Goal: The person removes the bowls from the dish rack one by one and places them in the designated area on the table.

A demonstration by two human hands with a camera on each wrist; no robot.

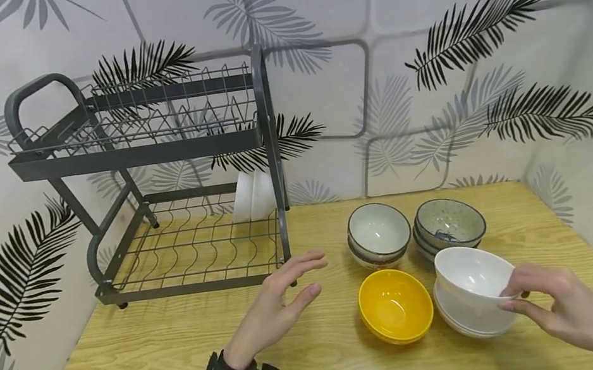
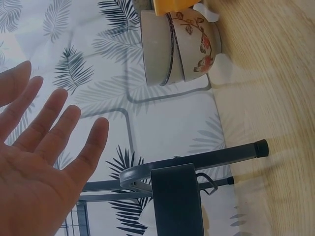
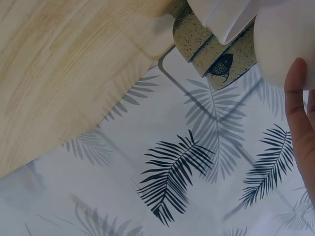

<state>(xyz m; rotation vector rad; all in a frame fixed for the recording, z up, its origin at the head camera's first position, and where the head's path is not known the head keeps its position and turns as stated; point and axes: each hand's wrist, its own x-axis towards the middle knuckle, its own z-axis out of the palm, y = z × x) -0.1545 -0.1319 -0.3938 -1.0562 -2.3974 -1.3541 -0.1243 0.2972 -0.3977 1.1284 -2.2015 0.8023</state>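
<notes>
My right hand (image 1: 564, 305) pinches the rim of a white bowl (image 1: 469, 287), tilted above a stack of white bowls (image 1: 481, 323). In the right wrist view, a finger (image 3: 297, 93) lies against the outside of that bowl (image 3: 285, 44). My left hand (image 1: 275, 310) holds nothing and hovers over the table, between the dish rack and the yellow bowl (image 1: 395, 306). Its fingers (image 2: 93, 142) are spread in the left wrist view. Behind the yellow bowl stand stacked pale bowls (image 1: 379, 230) with a red flower pattern. Speckled greenish bowls (image 1: 452, 222) with a fish motif are stacked beside them.
A dark two-tier dish rack (image 1: 137, 156) stands at the left of the wooden table (image 1: 145, 367). Two white bowls (image 1: 253, 196) stand on edge at the right end of its lower tier. A leaf-patterned covering (image 1: 305, 11) backs the table.
</notes>
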